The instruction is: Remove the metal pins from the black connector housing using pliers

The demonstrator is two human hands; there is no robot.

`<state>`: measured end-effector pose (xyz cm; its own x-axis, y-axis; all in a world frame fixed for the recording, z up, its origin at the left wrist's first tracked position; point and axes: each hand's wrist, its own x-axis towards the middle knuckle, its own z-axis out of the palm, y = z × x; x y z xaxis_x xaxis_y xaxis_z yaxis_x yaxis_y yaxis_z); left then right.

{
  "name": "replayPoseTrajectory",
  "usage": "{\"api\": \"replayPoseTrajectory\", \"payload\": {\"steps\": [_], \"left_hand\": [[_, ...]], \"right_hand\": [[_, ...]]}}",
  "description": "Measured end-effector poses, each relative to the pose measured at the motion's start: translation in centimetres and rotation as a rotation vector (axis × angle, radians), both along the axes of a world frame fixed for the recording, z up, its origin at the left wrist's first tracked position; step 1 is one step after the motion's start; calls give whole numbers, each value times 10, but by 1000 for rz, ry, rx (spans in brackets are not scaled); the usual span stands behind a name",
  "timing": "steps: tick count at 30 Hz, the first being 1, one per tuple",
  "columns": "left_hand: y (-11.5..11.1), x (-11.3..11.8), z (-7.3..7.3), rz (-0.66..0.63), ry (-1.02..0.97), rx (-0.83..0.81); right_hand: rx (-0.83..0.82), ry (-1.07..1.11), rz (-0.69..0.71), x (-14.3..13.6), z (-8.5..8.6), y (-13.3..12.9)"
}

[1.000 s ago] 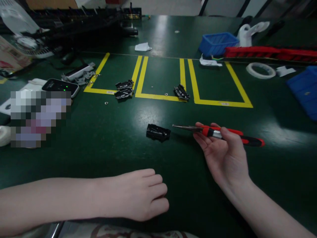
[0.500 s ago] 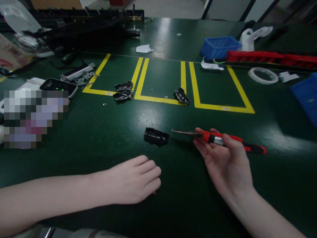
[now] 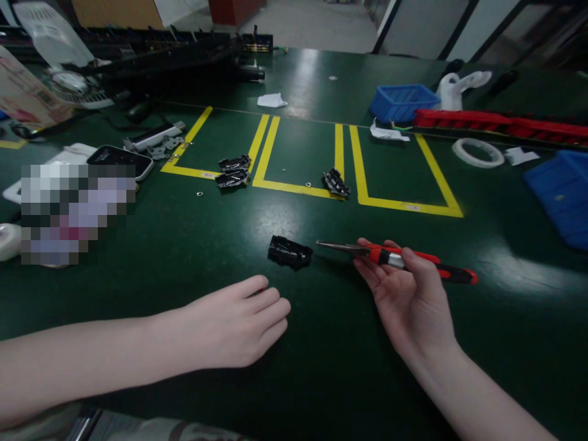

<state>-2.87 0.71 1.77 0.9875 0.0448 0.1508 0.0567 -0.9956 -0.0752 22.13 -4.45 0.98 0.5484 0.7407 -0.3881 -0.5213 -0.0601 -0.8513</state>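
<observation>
In my right hand [image 3: 408,288] are red and black long-nose pliers [image 3: 395,257], their metal tips pointing left. Those tips stop just right of a black plastic part [image 3: 289,252] lying on the green table [image 3: 184,239]. My left hand [image 3: 248,318] rests below that part, back upward, fingers curled and pressed together; whatever may be under them is hidden. Farther back, two black and silver parts [image 3: 233,178] lie beside each other at a yellow tape line. Another such part [image 3: 336,183] sits on the tape of the middle marked area.
At the left are a dark-screened device [image 3: 122,160], metal pieces [image 3: 158,138] and a white fan [image 3: 68,79]. On the right lie a tape roll [image 3: 478,152], blue bins [image 3: 404,103] and a long red part [image 3: 496,127]. Small rings [image 3: 308,184] are on the table.
The camera view has shifted slightly. My left hand has drawn a little away from the black part, its fingers slightly looser. My right hand still holds the pliers near the part.
</observation>
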Motion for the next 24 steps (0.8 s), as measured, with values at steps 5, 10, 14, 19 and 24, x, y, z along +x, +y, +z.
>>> {"api": "replayPoseTrajectory", "payload": {"steps": [5,10,14,19,24], "left_hand": [[-2,1,-5,27,28,16],[12,4,-4,61,23,39],[45,9,11,124,-59,61],[69,13,3,209,-123,56],[52,13,8,227,-251,-4]], "right_hand": [[-4,-3,6,0,0,1],[2,-7,-1,0,-2,1],[-1,-2,14,1,-2,0],[0,13,18,1,-1,0],[7,34,8,0,0,0]]}}
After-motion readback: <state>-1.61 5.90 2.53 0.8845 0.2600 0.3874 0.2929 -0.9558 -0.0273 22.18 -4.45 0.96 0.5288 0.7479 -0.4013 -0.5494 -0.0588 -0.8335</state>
